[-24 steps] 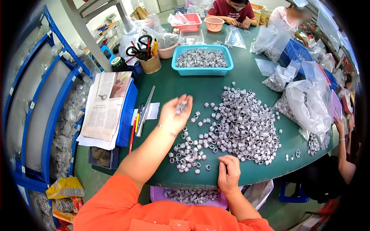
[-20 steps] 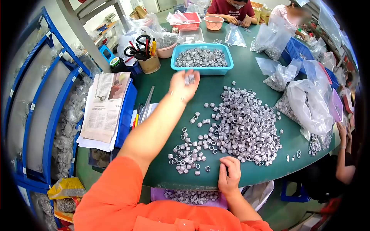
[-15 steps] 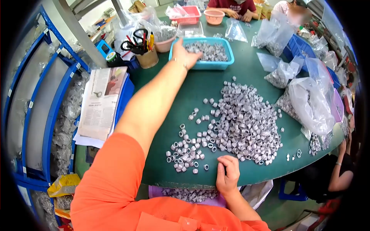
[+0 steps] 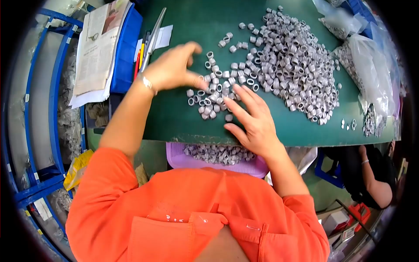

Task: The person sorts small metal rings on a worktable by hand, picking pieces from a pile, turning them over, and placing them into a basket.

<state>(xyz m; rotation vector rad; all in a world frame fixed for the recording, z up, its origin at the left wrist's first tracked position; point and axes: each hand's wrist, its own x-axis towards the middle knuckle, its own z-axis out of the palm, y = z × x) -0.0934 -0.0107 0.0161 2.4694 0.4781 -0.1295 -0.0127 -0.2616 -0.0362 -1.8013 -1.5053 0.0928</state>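
Many small grey ring-shaped parts lie on the green table, in a large pile (image 4: pixel 301 65) at the right and a smaller scattered group (image 4: pixel 212 102) nearer the front edge. My left hand (image 4: pixel 174 67) is at the left of the smaller group, thumb stretched toward the parts and fingers apart. At the right of that group my right hand (image 4: pixel 253 118) has its fingers spread, the fingertips at the nearest parts. I see nothing held in either hand.
A purple basket (image 4: pixel 174 155) of parts sits below the table's front edge. Newspaper (image 4: pixel 94 48) lies on a blue bin (image 4: pixel 126 52) at the left, beside scissors (image 4: pixel 152 41). Plastic bags (image 4: pixel 371 65) are at the right. A person's arm (image 4: pixel 373 179) shows lower right.
The view has tilted down. My left hand has come back from the turquoise basket, now out of view, to the smaller group. My right hand has opened and moved onto the table by the parts.
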